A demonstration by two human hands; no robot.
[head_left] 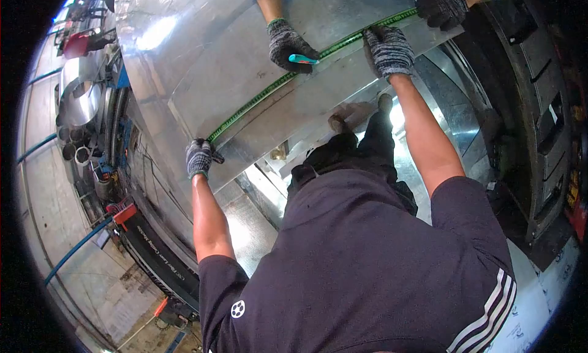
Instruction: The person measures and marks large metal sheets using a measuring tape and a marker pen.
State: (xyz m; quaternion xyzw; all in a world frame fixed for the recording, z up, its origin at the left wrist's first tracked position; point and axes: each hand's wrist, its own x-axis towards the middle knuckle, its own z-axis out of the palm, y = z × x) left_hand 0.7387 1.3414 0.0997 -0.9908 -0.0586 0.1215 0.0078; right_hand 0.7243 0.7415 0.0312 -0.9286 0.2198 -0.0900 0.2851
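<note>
Left hand [199, 157] and right hand [389, 50], both gloved, press a green tape measure [306, 65] against sheet metal [202, 77]; no writing legible

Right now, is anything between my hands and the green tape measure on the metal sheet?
Nothing visible. Your left hand grips the tape measure at its near end on the metal sheet. Your right hand presses on it farther along. A co-worker's gloved hand with a teal marker rests between yours.

A sheet-metal workshop — large shiny steel sheets [202, 65], rolled metal ducts [79, 99] stacked at the side, heavy machinery [539, 108] on a concrete floor [92, 273].
</note>
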